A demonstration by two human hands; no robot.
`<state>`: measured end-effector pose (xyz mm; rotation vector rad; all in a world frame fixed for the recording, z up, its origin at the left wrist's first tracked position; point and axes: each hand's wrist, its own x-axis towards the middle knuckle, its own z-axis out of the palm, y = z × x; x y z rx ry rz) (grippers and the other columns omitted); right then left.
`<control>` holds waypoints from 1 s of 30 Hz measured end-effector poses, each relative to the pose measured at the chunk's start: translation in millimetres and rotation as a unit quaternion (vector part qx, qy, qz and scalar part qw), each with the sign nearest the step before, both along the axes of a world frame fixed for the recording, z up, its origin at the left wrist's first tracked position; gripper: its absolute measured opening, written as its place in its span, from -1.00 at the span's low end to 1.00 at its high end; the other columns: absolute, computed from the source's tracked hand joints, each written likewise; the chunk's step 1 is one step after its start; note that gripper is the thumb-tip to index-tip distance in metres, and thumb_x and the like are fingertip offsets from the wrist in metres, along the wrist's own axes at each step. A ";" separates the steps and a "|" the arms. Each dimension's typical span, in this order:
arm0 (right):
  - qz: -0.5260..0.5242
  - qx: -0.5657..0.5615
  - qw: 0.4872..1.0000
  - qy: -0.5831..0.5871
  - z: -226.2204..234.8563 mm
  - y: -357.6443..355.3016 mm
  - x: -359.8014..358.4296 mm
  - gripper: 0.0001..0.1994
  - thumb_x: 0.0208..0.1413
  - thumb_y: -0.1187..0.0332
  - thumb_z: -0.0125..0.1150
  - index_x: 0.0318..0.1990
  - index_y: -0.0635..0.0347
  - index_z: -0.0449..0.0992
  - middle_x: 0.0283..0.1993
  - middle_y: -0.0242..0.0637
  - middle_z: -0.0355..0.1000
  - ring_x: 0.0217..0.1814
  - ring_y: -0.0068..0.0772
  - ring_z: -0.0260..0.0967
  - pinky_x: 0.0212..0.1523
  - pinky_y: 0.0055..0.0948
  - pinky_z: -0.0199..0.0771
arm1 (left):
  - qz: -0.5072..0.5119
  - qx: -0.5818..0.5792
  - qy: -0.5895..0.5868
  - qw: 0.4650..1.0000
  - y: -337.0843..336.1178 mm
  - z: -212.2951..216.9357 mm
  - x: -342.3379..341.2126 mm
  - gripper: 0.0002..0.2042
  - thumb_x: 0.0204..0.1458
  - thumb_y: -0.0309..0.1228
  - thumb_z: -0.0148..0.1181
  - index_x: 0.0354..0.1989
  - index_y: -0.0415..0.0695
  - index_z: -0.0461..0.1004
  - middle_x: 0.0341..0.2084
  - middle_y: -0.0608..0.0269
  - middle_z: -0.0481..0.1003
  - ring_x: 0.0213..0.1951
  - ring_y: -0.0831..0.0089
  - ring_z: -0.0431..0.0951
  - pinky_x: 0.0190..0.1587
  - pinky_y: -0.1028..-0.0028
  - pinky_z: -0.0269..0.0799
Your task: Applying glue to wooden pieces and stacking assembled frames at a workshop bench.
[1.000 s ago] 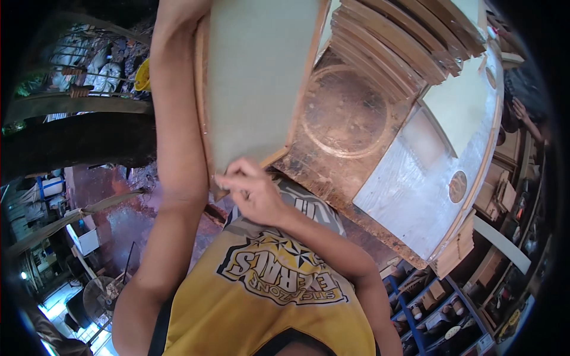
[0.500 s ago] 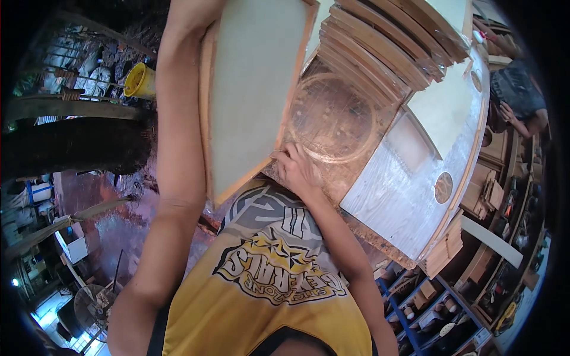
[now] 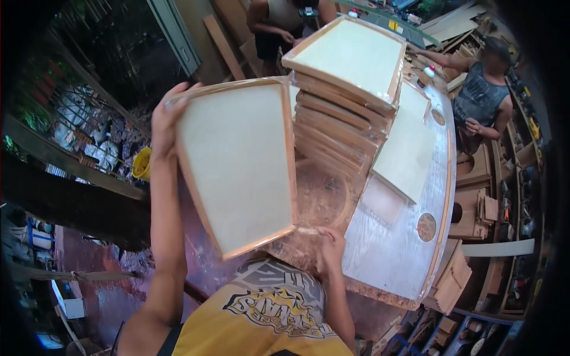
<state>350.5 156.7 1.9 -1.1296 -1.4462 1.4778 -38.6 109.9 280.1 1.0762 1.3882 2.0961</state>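
Note:
A wooden-framed panel (image 3: 240, 166) with a pale face and clear film along its edges stands before me, tilted, over the left side of the workbench. My left hand (image 3: 167, 115) is closed around its far left corner. At the near right corner my right hand (image 3: 330, 246) is closed on what looks like a twisted strip of clear plastic film (image 3: 307, 230), which runs to the frame. Just beyond, to the right, rises a stack of similar framed panels (image 3: 350, 56), also wrapped in clear film.
The workbench (image 3: 386, 255) carries a loose pale board (image 3: 404, 154) and a bottle (image 3: 426, 76). One person (image 3: 484, 89) stands at the right, another (image 3: 285, 26) behind the stack. Wooden pieces (image 3: 454, 279) lie right of the bench; a yellow bucket (image 3: 141, 164) is at left.
The view has shifted, so more of the stack and both people show. My left hand now shows at the panel's far corner. My right hand has moved off the frame edge, holding the film.

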 end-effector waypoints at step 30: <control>0.010 -0.380 0.858 0.345 -58.6 -11.0 23.6 -0.71 0.18 0.29 0.06 -0.11 0.37 0.48 -0.24 -0.07 0.53 -0.26 -0.15 0.53 -0.22 -0.22 0.59 | -0.327 0.175 -0.292 0.882 90.6 -52.1 -81.1 -0.58 0.24 -0.04 -0.16 -0.01 -0.10 0.41 -0.27 0.15 0.48 -0.16 0.34 0.51 -0.08 0.22 0.44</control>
